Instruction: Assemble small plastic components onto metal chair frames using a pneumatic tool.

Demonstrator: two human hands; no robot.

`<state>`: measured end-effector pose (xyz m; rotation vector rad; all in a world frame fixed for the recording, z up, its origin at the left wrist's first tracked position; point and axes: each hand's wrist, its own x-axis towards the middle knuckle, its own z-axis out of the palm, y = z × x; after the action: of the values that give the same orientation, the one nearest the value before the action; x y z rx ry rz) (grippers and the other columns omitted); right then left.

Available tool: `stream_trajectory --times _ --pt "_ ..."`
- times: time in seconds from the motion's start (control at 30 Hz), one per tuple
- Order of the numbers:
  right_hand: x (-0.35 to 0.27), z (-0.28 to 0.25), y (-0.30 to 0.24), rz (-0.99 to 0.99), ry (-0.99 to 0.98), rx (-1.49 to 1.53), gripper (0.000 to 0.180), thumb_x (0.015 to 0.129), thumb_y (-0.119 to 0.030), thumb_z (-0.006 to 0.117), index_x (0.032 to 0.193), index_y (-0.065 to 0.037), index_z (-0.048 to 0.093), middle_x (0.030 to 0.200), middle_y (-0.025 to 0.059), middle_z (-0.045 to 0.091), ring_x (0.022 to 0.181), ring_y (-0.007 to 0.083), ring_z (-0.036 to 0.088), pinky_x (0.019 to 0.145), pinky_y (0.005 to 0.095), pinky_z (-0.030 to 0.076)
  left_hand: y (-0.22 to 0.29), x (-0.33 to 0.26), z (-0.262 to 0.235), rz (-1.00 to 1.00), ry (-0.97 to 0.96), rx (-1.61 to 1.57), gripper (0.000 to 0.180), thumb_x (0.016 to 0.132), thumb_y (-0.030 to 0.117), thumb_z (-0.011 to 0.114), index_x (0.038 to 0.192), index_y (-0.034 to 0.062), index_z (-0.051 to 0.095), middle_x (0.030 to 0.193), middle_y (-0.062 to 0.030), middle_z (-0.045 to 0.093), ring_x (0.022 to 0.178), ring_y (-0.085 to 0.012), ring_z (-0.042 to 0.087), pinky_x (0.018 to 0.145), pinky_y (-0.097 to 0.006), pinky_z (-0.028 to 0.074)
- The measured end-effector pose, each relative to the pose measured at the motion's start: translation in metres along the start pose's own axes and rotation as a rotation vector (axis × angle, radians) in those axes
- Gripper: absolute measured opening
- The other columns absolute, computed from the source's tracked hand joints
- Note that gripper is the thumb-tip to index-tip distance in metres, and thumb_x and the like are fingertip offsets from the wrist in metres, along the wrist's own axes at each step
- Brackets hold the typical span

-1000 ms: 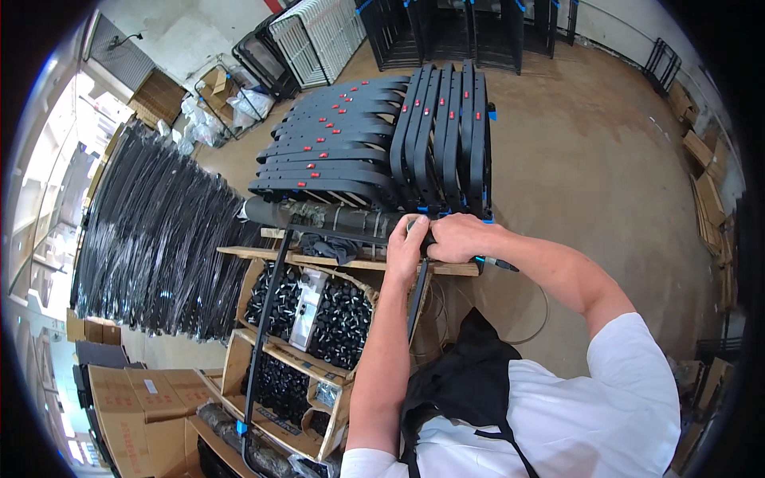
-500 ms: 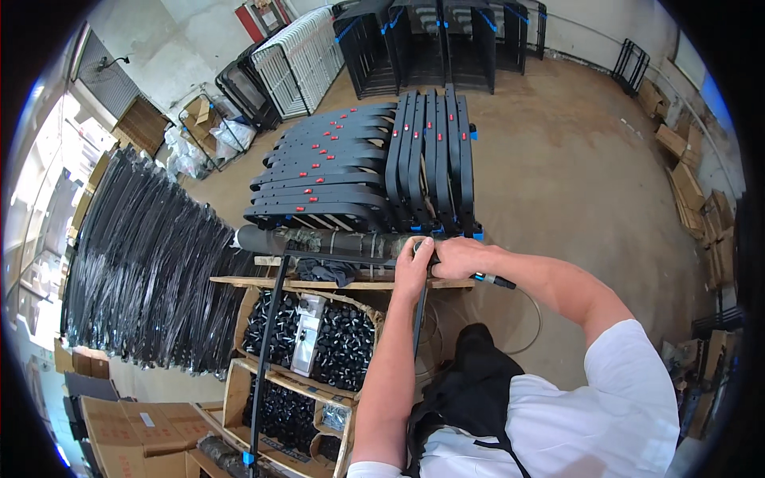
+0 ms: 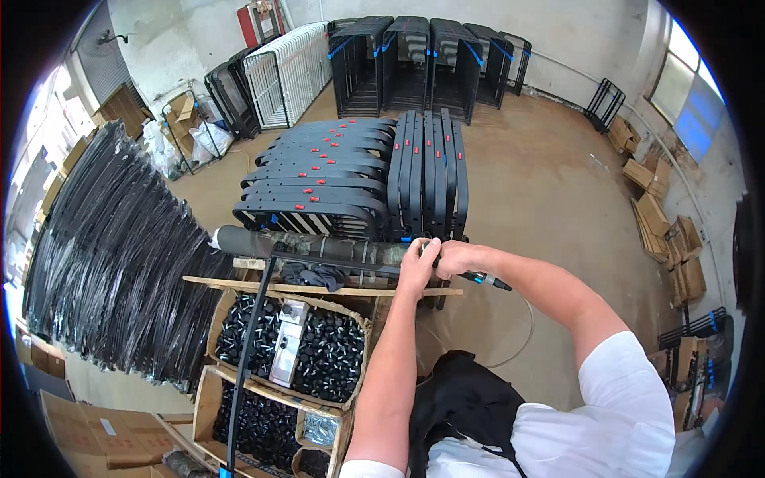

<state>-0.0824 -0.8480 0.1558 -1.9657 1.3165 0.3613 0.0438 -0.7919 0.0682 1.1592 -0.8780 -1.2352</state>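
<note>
Near the middle, my left hand (image 3: 416, 269) is closed at the corner of a black tubular frame (image 3: 253, 341). One long leg of that frame runs down the left side, over the boxes, with a blue piece at its low end. Right beside it, my right hand (image 3: 458, 259) wraps round a black hand-held power driver (image 3: 492, 280) with a blue band. A thin hose (image 3: 531, 325) loops down behind the driver. The driver's tip and the spot where it meets the frame are hidden by my fingers. Under the frame's crossbar lies a padded grey roll (image 3: 311, 244).
Black frames with red buttons (image 3: 319, 177) are stacked just beyond my hands. Wooden boxes of black knobs (image 3: 328, 350) stand below left, by a wooden board (image 3: 382, 290). A pile of plastic-wrapped black parts (image 3: 119, 263) rises at left. Cartons (image 3: 652, 215) line the right wall.
My view has shifted, so the stacks and boxes sit differently in it. Both hands stay together at the frame's corner, the right still round the driver.
</note>
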Motion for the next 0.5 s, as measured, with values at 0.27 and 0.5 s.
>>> stream_trajectory --times 0.27,0.5 --pt "0.003 0.001 0.015 -0.048 0.089 0.04 0.015 0.063 -0.008 0.065 0.065 0.003 0.054 0.068 0.0103 0.057 0.062 0.0221 0.051 0.055 0.045 0.037 0.022 -0.01 0.006 0.023 -0.037 0.052 0.037 0.105 0.038 0.068 0.116 0.0033 0.07 0.101 -0.0013 0.069 0.092 -0.0102 0.057 0.08 -0.03 0.048" --pt "-0.022 -0.007 -0.023 -0.044 0.061 -0.093 0.023 0.069 -0.015 0.071 0.08 0.005 0.068 0.076 0.0139 0.067 0.073 0.0234 0.064 0.063 0.0426 0.05 0.026 -0.015 -0.004 0.074 0.046 -0.037 0.034 0.105 0.037 0.068 0.11 0.0032 0.071 0.095 -0.0005 0.068 0.089 -0.0103 0.057 0.081 -0.031 0.049"
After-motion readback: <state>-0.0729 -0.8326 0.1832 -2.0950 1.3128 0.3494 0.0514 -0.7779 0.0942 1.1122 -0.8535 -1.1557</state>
